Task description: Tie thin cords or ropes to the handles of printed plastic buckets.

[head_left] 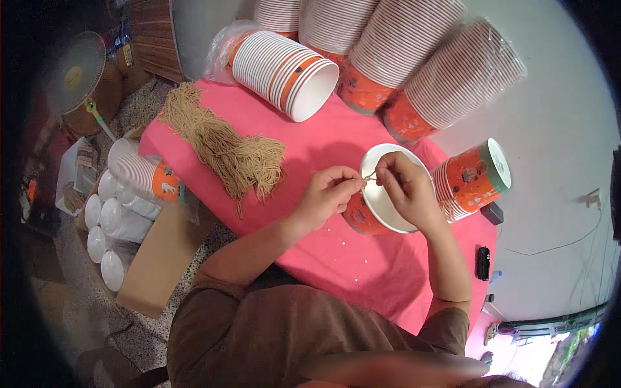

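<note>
At the left of the frame we see a cardboard box (155, 258) of plastic-wrapped white cups (114, 220). A bundle of tan cords (223, 145) lies at upper left on the pink tabletop (310, 252). Right of centre, our left hand (326, 196) pinches, thumb to forefinger, what seems a short thin cord (370, 178), its detail too small to be sure. The cord sits over the mouth of a white-and-orange tub (383, 204); our right hand (407, 187), fingers curled, pinches its other end.
</note>
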Tool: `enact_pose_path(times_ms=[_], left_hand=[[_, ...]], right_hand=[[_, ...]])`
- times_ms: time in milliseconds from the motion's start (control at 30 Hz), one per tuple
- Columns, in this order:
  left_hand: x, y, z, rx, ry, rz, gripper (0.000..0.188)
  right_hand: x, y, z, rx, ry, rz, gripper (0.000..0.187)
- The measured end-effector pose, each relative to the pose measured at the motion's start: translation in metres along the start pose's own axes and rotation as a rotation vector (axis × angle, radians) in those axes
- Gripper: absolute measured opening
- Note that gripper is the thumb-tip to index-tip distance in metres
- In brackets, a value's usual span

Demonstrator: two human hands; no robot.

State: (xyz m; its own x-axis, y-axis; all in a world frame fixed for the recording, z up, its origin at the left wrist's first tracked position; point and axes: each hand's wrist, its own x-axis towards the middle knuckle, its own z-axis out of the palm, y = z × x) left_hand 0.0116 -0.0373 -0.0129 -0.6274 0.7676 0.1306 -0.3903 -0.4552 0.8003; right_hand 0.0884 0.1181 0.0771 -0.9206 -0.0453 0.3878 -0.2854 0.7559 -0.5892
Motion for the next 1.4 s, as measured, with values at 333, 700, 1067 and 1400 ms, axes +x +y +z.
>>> enact_pose_path(times_ms=[333,700,1067,1400], left_hand=[[0.002,-0.007,0.003,0.249,0.071,0.21,0.007],[-0.003,-0.009,-0.001,0.347,0.076,0.28,0.005],[-0.006,0.009,-0.001,0.629,0.077,0.639,0.017],[-0.012,-0.001,-0.016,0.329,0.112,0.328,0.01]], right_hand=[[-0.002,0.0,-0.007,0.036,-0.073,0.076,0.005],[-0.005,0.001,-0.004,0.011,0.03,0.047,0.003],[0.001,-0.018,-0.001,0.095,-0.146,0.053,0.005],[0.009,-0.025,0.002,-0.284,-0.118,-0.308,0.017]])
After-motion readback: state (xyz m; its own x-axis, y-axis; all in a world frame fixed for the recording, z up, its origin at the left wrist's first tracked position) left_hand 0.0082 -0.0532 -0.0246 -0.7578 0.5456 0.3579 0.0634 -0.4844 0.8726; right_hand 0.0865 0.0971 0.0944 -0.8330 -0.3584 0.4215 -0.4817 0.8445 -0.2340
